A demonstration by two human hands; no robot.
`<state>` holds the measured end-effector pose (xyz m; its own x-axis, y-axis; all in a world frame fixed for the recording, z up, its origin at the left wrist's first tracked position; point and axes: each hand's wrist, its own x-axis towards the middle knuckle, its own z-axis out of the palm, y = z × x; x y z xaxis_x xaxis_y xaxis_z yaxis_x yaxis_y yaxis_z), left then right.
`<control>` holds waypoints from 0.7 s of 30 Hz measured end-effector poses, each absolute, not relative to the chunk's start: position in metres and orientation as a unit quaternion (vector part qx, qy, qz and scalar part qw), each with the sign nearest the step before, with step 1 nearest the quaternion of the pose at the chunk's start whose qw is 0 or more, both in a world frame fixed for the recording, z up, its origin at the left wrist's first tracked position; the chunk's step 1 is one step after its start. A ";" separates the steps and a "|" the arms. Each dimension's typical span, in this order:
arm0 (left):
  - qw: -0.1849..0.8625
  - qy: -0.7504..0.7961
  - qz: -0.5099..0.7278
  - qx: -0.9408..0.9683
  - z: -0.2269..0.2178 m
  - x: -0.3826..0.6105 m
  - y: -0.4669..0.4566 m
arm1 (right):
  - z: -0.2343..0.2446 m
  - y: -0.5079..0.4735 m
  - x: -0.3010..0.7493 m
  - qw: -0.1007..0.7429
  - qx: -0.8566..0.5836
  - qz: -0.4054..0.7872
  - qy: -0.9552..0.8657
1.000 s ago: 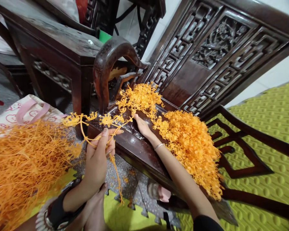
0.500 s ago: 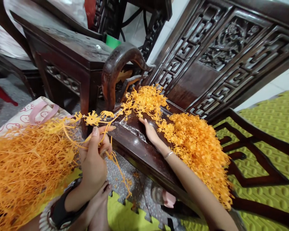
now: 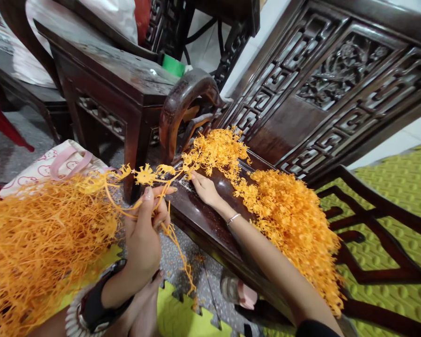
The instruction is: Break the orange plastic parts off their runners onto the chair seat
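My left hand (image 3: 145,224) is closed, pinching a thin orange plastic strand (image 3: 177,248) whose lower stems dangle below the fingers. From this hand a line of orange flower-shaped pieces (image 3: 144,175) runs right to a small heap of loose orange flower pieces (image 3: 221,147) on the dark wooden chair seat (image 3: 185,203). My right hand (image 3: 208,191) is low over that seat, its fingers stretched out and fingertips beside the strand's far end; whether they touch it I cannot tell. A larger heap of orange flower pieces (image 3: 294,229) lies right of my right forearm.
A big tangle of orange strands (image 3: 49,224) fills the lower left, beside a white bag with pink handles (image 3: 80,161). The chair's curved armrest (image 3: 168,110) and carved back (image 3: 337,84) rise behind. A jar (image 3: 229,286) stands on the floor below.
My right hand has moved left across the seat, up to the strand's far end. My left hand keeps its pinch on the strand. The whole view has shifted slightly.
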<state>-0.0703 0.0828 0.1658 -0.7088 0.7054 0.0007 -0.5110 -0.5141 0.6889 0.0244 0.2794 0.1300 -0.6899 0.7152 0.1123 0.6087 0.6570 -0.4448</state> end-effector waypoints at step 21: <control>0.360 0.342 0.856 0.144 0.165 -0.060 0.080 | 0.156 0.262 0.043 0.083 -0.207 0.262 -0.939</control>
<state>-0.0599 0.0801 0.1649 -0.6999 0.7143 -0.0002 -0.5178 -0.5071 0.6890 0.0431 0.2615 0.1564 -0.9002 0.4330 0.0474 0.3456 0.7763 -0.5272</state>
